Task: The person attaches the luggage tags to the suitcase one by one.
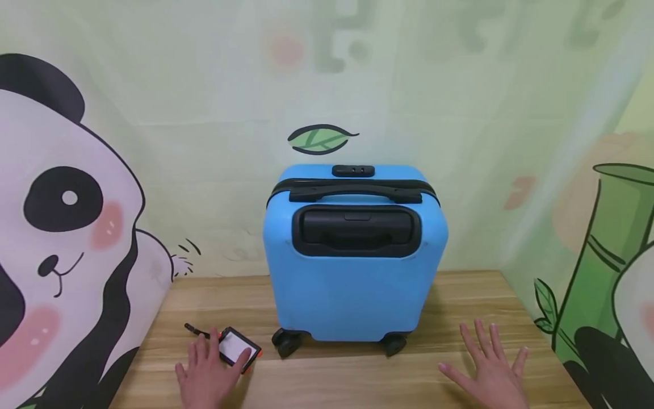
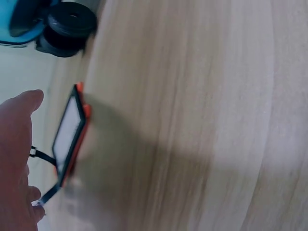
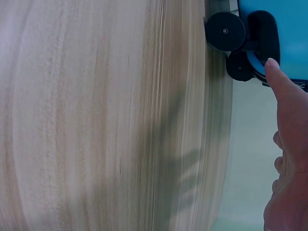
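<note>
A light blue suitcase (image 1: pixel 352 298) stands upright on its black wheels at the middle of the table, its black carry handle (image 1: pixel 355 193) on top. In front and to its left lies a luggage tag (image 1: pixel 237 346) with a white card, black frame, orange edges and a black strap (image 1: pixel 196 329). My left hand (image 1: pixel 206 369) is right at the tag, fingers spread, overlapping its left and lower part in the head view. My right hand (image 1: pixel 490 372) has its fingers spread over the table to the right of the suitcase and holds nothing; its shadow falls on the wood.
The wood-grain table (image 1: pixel 357 380) runs back to a printed cloth backdrop (image 1: pixel 214 142) with pandas, leaves and bamboo, which also closes in both sides. A black combination lock (image 1: pixel 353 170) sits on the suitcase top. One suitcase wheel (image 2: pixel 71 21) stands near the tag.
</note>
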{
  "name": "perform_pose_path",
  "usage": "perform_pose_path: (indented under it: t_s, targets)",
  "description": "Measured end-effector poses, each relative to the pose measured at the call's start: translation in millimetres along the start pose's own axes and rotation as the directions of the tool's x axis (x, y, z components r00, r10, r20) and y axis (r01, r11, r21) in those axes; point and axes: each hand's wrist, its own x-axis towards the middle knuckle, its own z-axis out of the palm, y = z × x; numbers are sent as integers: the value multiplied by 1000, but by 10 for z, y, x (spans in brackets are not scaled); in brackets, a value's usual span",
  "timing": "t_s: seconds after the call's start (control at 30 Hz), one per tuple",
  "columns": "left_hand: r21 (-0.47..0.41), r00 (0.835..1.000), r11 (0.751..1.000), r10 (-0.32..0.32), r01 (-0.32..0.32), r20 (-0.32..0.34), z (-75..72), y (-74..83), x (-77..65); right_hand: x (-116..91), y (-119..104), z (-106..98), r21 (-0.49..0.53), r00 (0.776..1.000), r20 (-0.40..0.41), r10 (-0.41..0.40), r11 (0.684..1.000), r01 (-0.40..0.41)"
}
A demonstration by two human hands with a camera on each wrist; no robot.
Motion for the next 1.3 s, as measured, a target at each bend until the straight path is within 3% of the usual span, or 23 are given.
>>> perform_pose_path:
  t_s: [0.47,0.63,0.83,1.07,1.3]
  targets:
    - [45,1000,999,-22,23,-2,196,-67,97,-25,35,60,-9,1000,12,-1,1000,1]
    - [48,1000,999,1,-1,-1,224,-128,142,-44,42,89,-7,1000,-1,1,1000,-1]
    - [103,995,991,77,-84,67,193,-267,204,-47,23,92,-13,1000,12,10,1000,-10]
    - [125,967,964,220,-236,129,122,-462,263,-54,1,97,-34,1000,7,11,999,-11]
    - [160,912,899,391,-407,127,40,-550,254,-70,-2,98,-33,1000,10,13,999,-13]
